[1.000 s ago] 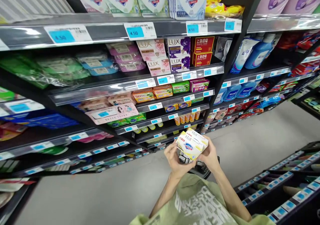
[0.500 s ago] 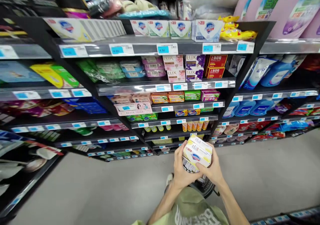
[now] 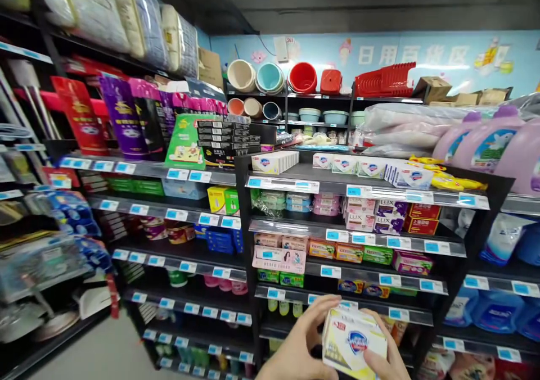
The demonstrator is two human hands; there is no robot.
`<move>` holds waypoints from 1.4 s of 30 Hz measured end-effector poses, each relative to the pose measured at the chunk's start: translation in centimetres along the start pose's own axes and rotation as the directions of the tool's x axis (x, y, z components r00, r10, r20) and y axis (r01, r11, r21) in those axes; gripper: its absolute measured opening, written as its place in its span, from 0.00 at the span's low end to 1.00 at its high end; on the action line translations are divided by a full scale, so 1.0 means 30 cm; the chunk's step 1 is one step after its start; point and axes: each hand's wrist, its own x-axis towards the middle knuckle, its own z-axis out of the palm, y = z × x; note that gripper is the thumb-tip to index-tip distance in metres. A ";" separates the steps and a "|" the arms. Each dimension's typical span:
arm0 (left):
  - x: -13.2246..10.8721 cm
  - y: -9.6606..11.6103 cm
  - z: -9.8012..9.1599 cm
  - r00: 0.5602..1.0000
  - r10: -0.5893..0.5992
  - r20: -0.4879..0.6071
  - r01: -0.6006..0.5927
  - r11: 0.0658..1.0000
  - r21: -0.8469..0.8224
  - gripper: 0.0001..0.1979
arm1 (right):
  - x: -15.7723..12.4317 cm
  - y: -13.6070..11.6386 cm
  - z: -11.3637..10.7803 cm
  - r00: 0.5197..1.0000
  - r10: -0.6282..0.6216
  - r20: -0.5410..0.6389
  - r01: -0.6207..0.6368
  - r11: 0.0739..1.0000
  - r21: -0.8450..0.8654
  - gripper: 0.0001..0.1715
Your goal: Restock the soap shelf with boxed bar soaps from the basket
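White and yellow soap boxes (image 3: 343, 338) with a blue and red shield logo are held together at the bottom of the head view, in front of the lower shelves. My left hand (image 3: 295, 349) is closed around their left side, fingers over the top edge. My right hand (image 3: 390, 352) grips the right side, with its thumb pressed on the front face. How many boxes there are is hard to tell, as the rear ones are partly hidden. A row of similar yellow and white soap boxes (image 3: 266, 163) stands on the top shelf, left of the green-and-white ones (image 3: 345, 164).
Shelves ahead carry LUX soap boxes (image 3: 360, 222), a pink card sign (image 3: 279, 259) and yellow packets (image 3: 453, 182). Large lilac bottles (image 3: 491, 144) stand at right. At left are purple pouches (image 3: 122, 116) and hanging blue packs (image 3: 76, 214). Basins (image 3: 302, 78) line the back wall.
The view has tilted up and swung left, showing the back wall and ceiling. Both hands still hold the soap boxes, now raised nearer to the shelves, with the logo face towards me.
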 end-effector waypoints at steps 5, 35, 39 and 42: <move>0.088 0.134 -0.151 0.990 0.041 -0.133 -0.043 0.999 -0.012 0.47 | 0.176 -0.172 0.230 0.995 -0.004 0.096 0.017 0.990 -0.139 0.50; 0.204 0.427 -0.506 0.911 0.088 -0.403 -0.060 0.995 0.083 0.29 | 0.502 -0.507 0.565 0.526 -0.760 0.382 0.711 0.147 -0.688 0.18; 0.141 0.406 -0.560 0.913 0.024 -0.408 -0.012 0.999 0.032 0.29 | 0.668 -0.844 0.626 0.546 -0.737 0.398 0.628 0.046 -0.777 0.25; 0.115 0.378 -0.596 0.915 -0.037 -0.402 0.031 0.999 -0.023 0.31 | 0.896 -1.077 0.710 0.588 -0.657 0.472 0.545 -0.109 -0.831 0.29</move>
